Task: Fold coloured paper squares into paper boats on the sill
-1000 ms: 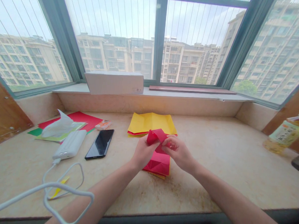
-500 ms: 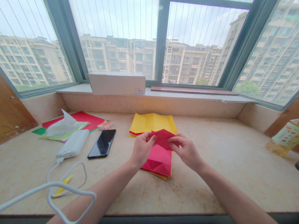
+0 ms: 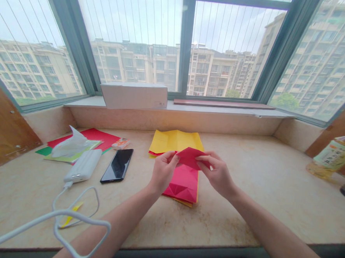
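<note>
A small folded piece of red paper (image 3: 189, 157) is held up between my two hands, above the counter. My left hand (image 3: 164, 170) pinches its left edge between thumb and fingers. At the right edge, my right hand (image 3: 216, 171) grips it the same way, thumb toward me. Beneath it lies a creased red paper (image 3: 183, 184) on top of yellow sheets, whose corners stick out at the near side. Farther back, a creased yellow sheet (image 3: 176, 141) rests over some red paper. My hands and the held piece hide part of this stack.
Left of my hands lie a black phone (image 3: 117, 166), a white power bank (image 3: 84, 165) with a looped white cable (image 3: 82, 213), a tissue pack (image 3: 72, 144) and red sheets (image 3: 102, 136). A white box (image 3: 133, 96) stands on the window ledge. A drink bottle (image 3: 334, 156) is far right.
My right hand has shifted slightly upward and its fingers have moved on the red paper's right edge. The held paper is tilted a little differently. Both hands keep hold of it.
</note>
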The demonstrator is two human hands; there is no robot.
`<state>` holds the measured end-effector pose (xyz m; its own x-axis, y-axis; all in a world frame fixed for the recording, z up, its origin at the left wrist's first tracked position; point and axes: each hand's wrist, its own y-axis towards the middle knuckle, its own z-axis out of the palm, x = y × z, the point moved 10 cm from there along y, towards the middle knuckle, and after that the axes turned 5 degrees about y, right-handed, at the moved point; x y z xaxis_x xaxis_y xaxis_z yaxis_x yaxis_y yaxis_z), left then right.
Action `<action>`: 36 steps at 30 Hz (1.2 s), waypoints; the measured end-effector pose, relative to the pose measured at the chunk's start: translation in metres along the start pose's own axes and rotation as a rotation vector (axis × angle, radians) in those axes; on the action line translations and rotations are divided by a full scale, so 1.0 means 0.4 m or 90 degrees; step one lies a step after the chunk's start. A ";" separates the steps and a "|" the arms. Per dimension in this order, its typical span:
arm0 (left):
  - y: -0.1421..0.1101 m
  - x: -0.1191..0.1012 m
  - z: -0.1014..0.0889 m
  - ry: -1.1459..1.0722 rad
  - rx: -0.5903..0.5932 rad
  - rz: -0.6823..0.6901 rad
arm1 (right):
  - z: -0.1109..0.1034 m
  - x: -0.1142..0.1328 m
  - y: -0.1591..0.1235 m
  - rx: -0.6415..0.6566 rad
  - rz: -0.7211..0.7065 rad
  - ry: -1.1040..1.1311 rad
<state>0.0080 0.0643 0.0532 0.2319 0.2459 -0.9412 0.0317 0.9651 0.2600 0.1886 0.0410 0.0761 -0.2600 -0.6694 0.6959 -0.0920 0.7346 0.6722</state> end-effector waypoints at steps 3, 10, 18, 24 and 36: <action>0.005 -0.002 -0.015 -0.013 -0.029 0.004 | -0.004 0.007 0.003 -0.003 0.008 0.014; 0.005 -0.008 -0.009 -0.015 -0.019 0.011 | 0.011 -0.043 0.004 0.022 0.125 0.189; -0.004 -0.035 -0.014 0.045 -0.013 0.016 | 0.015 -0.035 0.008 0.060 0.129 0.191; -0.001 -0.047 -0.006 0.204 0.029 0.041 | 0.028 -0.038 0.003 0.120 0.102 0.122; 0.004 -0.022 0.005 0.241 0.039 0.023 | 0.012 -0.087 0.012 0.046 0.207 0.280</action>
<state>0.0078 0.0636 0.0624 -0.1415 0.3072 -0.9411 0.0906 0.9507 0.2967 0.1927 0.0682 0.0538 0.1389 -0.3784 0.9151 -0.1432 0.9067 0.3967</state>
